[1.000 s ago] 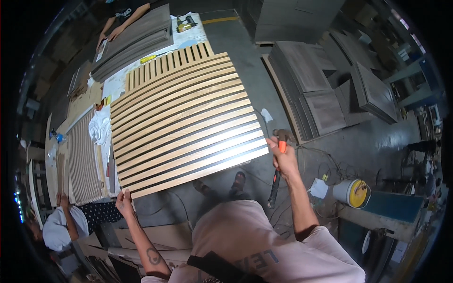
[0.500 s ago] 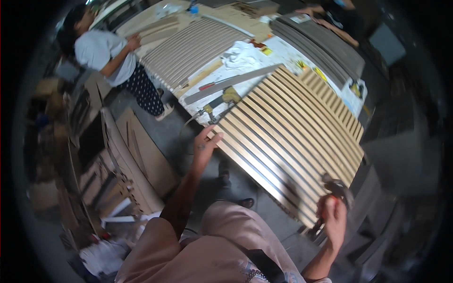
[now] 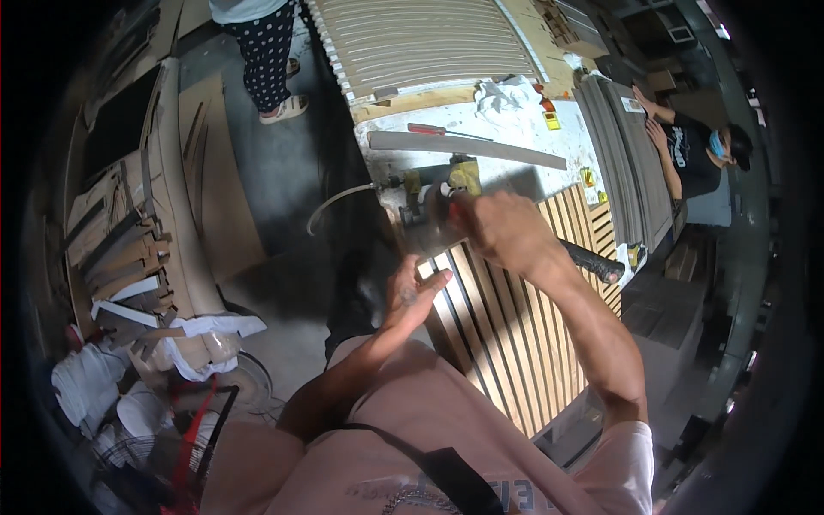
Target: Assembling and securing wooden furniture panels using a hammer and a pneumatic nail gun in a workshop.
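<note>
One head view, looking steeply down, close over the right hand (image 3: 506, 230), slatted panel (image 3: 506, 335) just below it.

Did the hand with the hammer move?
Yes. The right hand was out past the far side of the slatted panel; now it is over the panel's end by the white workbench, near the left hand.

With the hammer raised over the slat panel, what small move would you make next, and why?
Probably a short tap down at the panel's near corner. The right hand holds the hammer above the slat panel, and the left hand lies flat on that corner's edge, seemingly steadying it. Keep those fingers out of the strike.
</note>
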